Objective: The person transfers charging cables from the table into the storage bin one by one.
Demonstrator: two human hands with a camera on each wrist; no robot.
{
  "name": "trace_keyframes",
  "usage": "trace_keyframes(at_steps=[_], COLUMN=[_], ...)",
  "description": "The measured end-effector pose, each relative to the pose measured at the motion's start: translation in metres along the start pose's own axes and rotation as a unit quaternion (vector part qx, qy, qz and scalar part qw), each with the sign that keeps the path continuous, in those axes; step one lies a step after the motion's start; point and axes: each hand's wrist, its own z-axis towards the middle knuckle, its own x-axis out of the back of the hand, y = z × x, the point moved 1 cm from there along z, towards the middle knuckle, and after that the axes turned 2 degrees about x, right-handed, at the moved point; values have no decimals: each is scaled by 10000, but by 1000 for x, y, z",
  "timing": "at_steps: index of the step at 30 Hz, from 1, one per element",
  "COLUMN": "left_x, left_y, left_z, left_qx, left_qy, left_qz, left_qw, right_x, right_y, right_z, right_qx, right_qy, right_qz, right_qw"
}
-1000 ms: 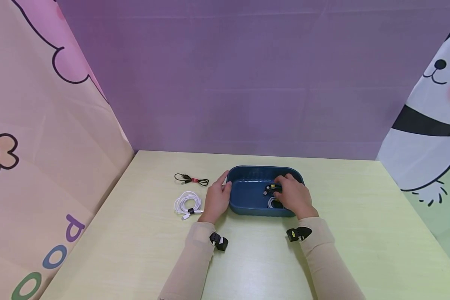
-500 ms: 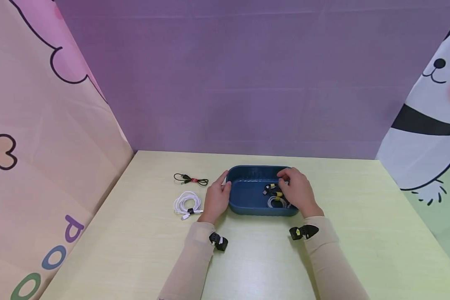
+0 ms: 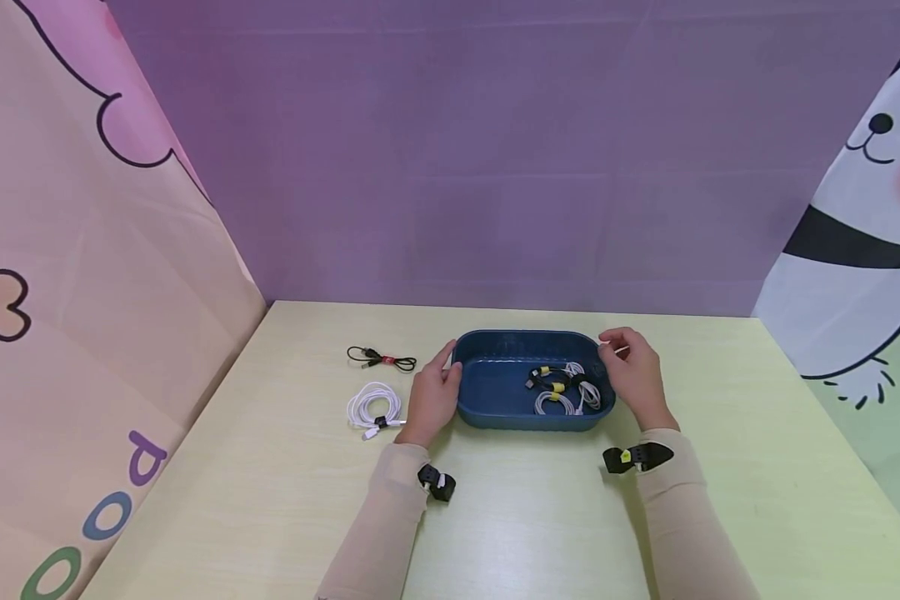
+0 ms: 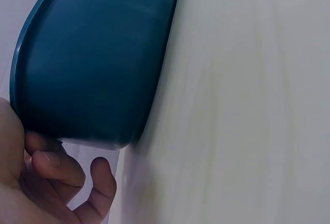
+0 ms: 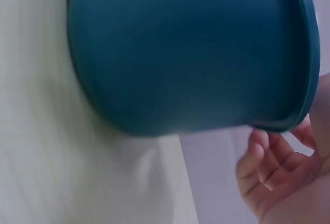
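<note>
A blue plastic tray (image 3: 498, 421) sits on the table in the head view. My left hand (image 3: 431, 400) holds its left end, thumb at the rim; in the left wrist view, bent fingers (image 4: 59, 167) show against the outer wall. At the tray's right end is my right hand (image 3: 636, 375), loosely bent, its thumb close to the rim. The right wrist view has relaxed fingers (image 5: 252, 167) beside the rim; whether they bear on it is hard to tell. Inside lie a black cable (image 3: 543, 382), a grey cable coil (image 3: 551, 403) and a white cable (image 3: 589, 394).
Left of the tray, a black cable (image 3: 382, 358) with a red tie lies behind a coiled white cable (image 3: 375, 408) with a black tie. A purple backdrop (image 3: 450, 167) rises behind the table, with printed cloths at both sides.
My right hand has come out of the tray and moved right to its right end, uncovering the white cable inside. My left hand and the tray have stayed put.
</note>
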Motion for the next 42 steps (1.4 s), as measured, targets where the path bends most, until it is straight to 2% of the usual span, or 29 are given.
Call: trace_keyframes(at_steps=[5, 10, 15, 18, 23, 30, 34, 37, 42], left_x=[0, -1, 0, 0, 0, 1, 3, 8, 22], left_y=[-2, -2, -2, -2, -3, -3, -1, 3, 11], left_z=[1, 0, 0, 0, 0, 0, 0, 0, 2], left_qx=[-8, 21, 45, 30, 15, 0, -46, -99, -171], left_qy=[31, 28, 27, 38, 26, 31, -12, -45, 34], left_qz=[7, -21, -14, -2, -2, 130, 220, 219, 357], left_qw=[10000, 10000, 10000, 10000, 10000, 9999, 9997, 9997, 9992], right_x=[-2, -5, -4, -2, -2, -4, -4, -4, -3], right_y=[11, 19, 25, 29, 32, 35, 38, 40, 40], right_z=[1, 1, 0, -1, -2, -3, -3, -3, -3], right_qx=[-520, -983, -1348, -1491, -1552, -1554, -1567, -1564, -1517], right_qy=[-522, -823, -1059, -1377, -1768, -1825, -1827, -1816, -1822], right_qz=[292, 782, 1231, 1510, 1902, 2154, 2424, 2615, 2731], right_qw=[9969, 9887, 9775, 9675, 9531, 9467, 9398, 9350, 9323])
